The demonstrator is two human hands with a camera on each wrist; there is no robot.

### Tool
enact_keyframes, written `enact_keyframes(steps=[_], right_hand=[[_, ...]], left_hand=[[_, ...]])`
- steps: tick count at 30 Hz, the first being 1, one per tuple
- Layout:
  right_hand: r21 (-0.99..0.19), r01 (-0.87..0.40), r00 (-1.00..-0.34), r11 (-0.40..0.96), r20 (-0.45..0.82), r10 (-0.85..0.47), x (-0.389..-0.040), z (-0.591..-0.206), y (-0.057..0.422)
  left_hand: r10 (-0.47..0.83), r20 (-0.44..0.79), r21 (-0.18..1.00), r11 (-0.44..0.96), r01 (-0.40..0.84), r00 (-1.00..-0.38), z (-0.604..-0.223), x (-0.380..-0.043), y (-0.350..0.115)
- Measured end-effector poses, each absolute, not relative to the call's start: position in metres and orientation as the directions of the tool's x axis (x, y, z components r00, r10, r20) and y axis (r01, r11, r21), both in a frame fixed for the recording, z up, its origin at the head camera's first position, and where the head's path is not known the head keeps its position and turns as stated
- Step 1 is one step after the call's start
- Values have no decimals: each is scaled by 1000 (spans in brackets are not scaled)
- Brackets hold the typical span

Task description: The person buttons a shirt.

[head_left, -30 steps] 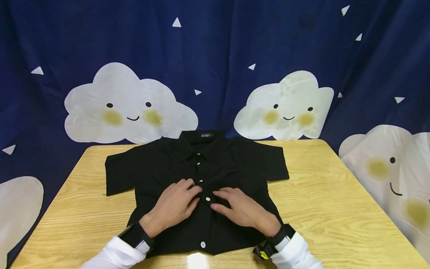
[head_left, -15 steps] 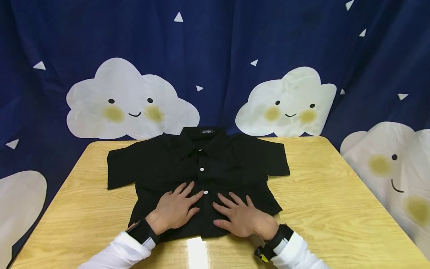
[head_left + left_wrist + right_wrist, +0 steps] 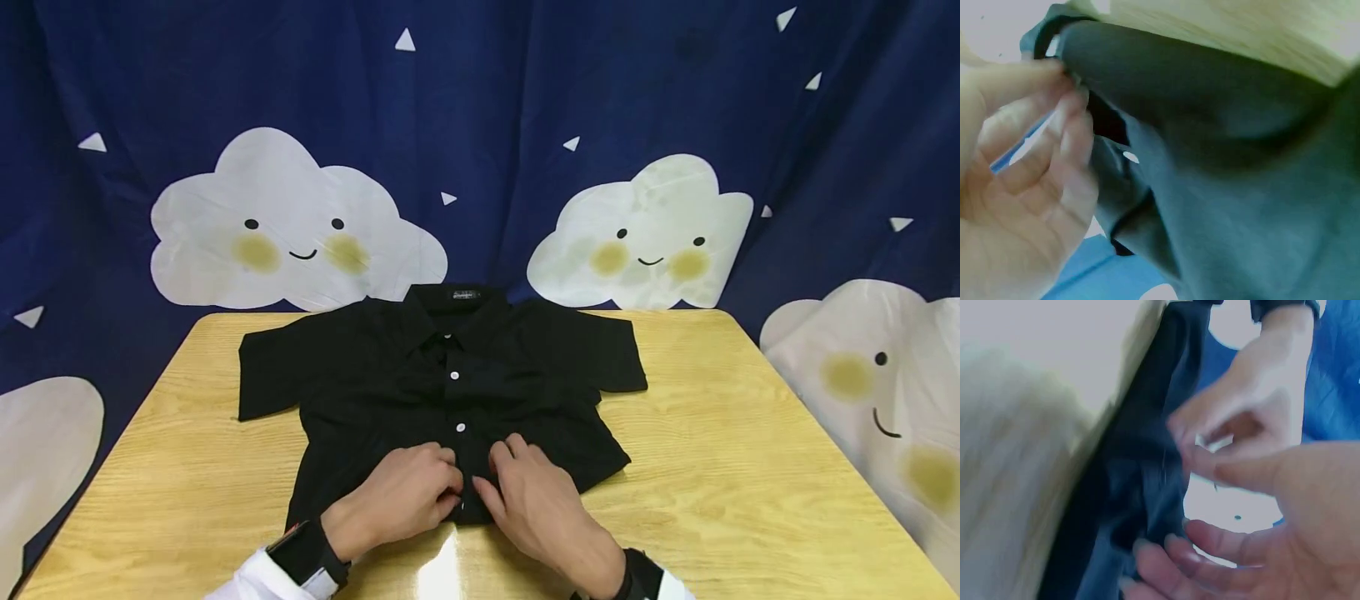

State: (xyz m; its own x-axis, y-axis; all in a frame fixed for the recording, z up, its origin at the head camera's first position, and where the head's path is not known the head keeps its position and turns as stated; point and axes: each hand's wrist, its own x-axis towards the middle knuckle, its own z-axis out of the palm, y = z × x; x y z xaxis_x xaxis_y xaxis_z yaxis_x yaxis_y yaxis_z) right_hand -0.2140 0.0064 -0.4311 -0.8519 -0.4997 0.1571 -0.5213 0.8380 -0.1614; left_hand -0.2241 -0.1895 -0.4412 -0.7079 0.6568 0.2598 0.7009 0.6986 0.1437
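Observation:
A black short-sleeved shirt (image 3: pixel 375 367) lies front up, its collar toward the far edge and white buttons down the placket. My left hand (image 3: pixel 411 493) pinches the placket's edge near the hem; in the left wrist view the left hand (image 3: pixel 1029 181) has thumb and fingertips together on the dark cloth (image 3: pixel 1222 112). Across the placket, my right hand (image 3: pixel 536 504) touches the shirt with loosely bent fingers, thumb held apart and pointing at the left fingertips. In the right wrist view the right hand (image 3: pixel 1310 519) faces the left hand (image 3: pixel 1260 394) over the cloth.
The shirt is on a light wooden table (image 3: pixel 750 467) with rounded far corners. Behind it hangs a dark blue curtain (image 3: pixel 480 100) printed with white smiling clouds (image 3: pixel 292 225). Glare from a light shows on the table at the front.
Both hands spread flat on the shirt front, then moved down toward the hem and drew together at the placket. The shirt's hem now lies a little farther from the person than at first.

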Motion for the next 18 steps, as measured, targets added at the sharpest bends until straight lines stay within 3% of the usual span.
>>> enact_keyframes(steps=[5,10,14,18], right_hand=[[-192,-459,-884,868,4,-467,-200,-435,-8],[-206,-460,-882,863,-5,-471,-196,-446,-11],[-207,-477,-875,855,14,-484,-195,-446,-10],[-255,-487,-870,836,55,-490,-198,-440,-6]], left_hand=[[724,158,331,602,727,-671,-445,-223,-188],[769,102,483,516,707,-631,-455,-228,-191],[739,116,479,543,690,-663,-457,-227,-186],[655,164,545,563,621,-738,-456,-228,-185]])
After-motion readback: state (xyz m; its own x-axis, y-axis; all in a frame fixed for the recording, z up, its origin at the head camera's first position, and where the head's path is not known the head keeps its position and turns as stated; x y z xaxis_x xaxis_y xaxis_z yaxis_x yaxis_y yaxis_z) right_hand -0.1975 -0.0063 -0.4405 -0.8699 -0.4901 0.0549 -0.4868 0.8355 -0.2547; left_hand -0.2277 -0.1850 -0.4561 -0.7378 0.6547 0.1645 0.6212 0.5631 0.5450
